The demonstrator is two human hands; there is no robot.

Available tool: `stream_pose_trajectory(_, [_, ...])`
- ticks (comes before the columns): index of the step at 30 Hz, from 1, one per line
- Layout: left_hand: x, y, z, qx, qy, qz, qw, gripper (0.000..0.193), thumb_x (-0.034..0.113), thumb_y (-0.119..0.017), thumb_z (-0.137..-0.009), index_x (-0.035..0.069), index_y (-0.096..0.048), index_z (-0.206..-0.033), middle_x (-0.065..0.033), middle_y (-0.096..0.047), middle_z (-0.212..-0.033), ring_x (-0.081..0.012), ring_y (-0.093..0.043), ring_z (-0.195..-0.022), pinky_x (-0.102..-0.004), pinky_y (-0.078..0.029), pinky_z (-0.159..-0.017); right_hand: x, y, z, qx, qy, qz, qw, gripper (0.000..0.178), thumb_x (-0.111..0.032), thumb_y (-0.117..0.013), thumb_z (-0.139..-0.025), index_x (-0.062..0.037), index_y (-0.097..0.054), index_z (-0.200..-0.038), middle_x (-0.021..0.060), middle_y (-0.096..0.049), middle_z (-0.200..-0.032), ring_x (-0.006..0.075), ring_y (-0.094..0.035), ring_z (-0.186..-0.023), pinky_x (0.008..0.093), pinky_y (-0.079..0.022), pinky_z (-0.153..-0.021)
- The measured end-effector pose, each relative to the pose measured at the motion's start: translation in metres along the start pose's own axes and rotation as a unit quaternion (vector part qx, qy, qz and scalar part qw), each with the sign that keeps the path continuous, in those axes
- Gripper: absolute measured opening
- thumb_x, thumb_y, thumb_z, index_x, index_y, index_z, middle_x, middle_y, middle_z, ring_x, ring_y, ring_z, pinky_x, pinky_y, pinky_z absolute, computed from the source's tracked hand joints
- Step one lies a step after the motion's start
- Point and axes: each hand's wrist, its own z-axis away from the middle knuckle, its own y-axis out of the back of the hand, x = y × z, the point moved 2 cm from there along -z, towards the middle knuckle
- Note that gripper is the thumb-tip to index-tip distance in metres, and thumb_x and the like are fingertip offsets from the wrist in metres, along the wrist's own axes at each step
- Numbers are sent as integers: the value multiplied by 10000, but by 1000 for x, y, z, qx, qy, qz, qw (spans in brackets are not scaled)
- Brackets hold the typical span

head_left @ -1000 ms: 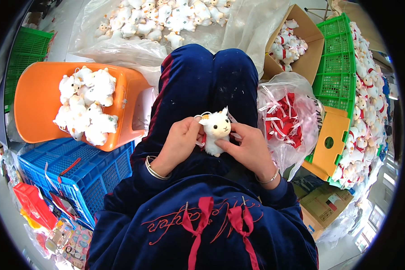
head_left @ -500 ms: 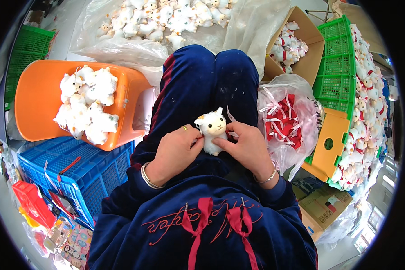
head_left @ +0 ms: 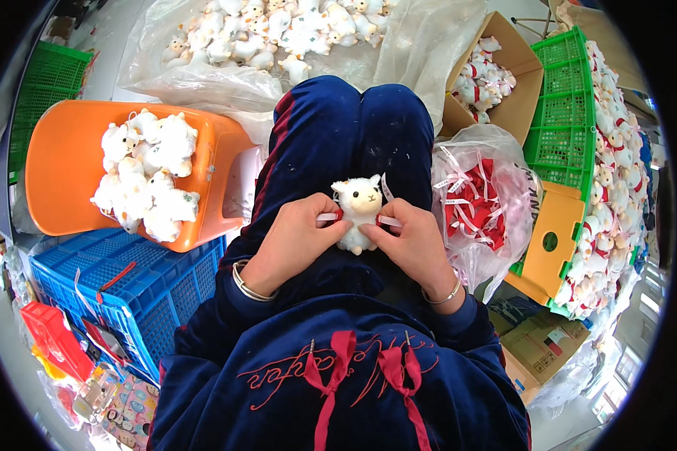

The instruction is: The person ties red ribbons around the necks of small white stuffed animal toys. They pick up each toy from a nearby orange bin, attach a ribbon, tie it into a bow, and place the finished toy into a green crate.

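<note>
A small white plush lamb [head_left: 359,201] stands upright over my lap, facing up, between my two hands. My left hand [head_left: 297,239] is closed, pinching a white-and-red ribbon [head_left: 327,217] at the lamb's side, its thumb against the body. Closed too, my right hand [head_left: 412,239] pinches the ribbon's other side, with its thumb on the lamb's front. One loose white ribbon end sticks up beside the lamb's head. Whether the ribbon passes all the way behind the neck is hidden.
Several plush lambs [head_left: 147,173] lie on an orange stool [head_left: 56,169] at left, above a blue crate [head_left: 169,289]. A plastic bag of red and white ribbons [head_left: 478,199] is at right, near a cardboard box [head_left: 523,101] and green crates [head_left: 560,113]. More lambs [head_left: 278,34] lie on plastic sheeting ahead.
My left hand now pinches ribbon showing at the lamb's left side, where none was visible before. The lamb has shifted slightly right and its head is turned a little.
</note>
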Motion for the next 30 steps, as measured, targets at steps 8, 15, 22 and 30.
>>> stream_pose_trajectory(8, [7, 9, -19, 26, -54, -84, 995, 181, 134, -707, -911, -20, -702, -1005, -162, -726, -878, -264, -733, -803, -341, -552, -728, -12, -8, -24, 9, 73, 5, 997, 154, -138, -756, -896, -12, -672, -925, 141, -688, -816, 265, -685, -699, 349, -525, -632])
stream_pose_trajectory(15, [15, 6, -22, 81, -92, -135, 983, 148, 138, -723, -892, -4, -712, -932, -165, -711, -847, -308, -708, -773, -367, -540, -695, -20, 3, -33, 33, 88, 30, 995, 125, -113, -732, -897, -29, -682, -974, 127, -649, -952, 304, -688, -770, 368, -534, -670])
stream_pose_trajectory(22, [13, -2, -23, 124, -106, -75, 984, 135, 130, -751, -895, 2, -719, -919, -135, -698, -851, -272, -691, -750, -340, -532, -685, -13, -1, -35, 84, 121, -16, 989, 130, -48, -734, -883, -23, -688, -1002, 106, -647, -944, 247, -676, -719, 328, -537, -652])
stream_pose_trajectory(30, [15, -6, -25, 93, -91, 76, 989, 165, 127, -701, -964, -9, -749, -1045, -103, -699, -854, -171, -692, -671, -304, -532, -604, -8, 0, -37, 52, 135, -77, 986, 153, 20, -721, -860, -17, -691, -1005, 70, -623, -938, 159, -643, -706, 273, -511, -632])
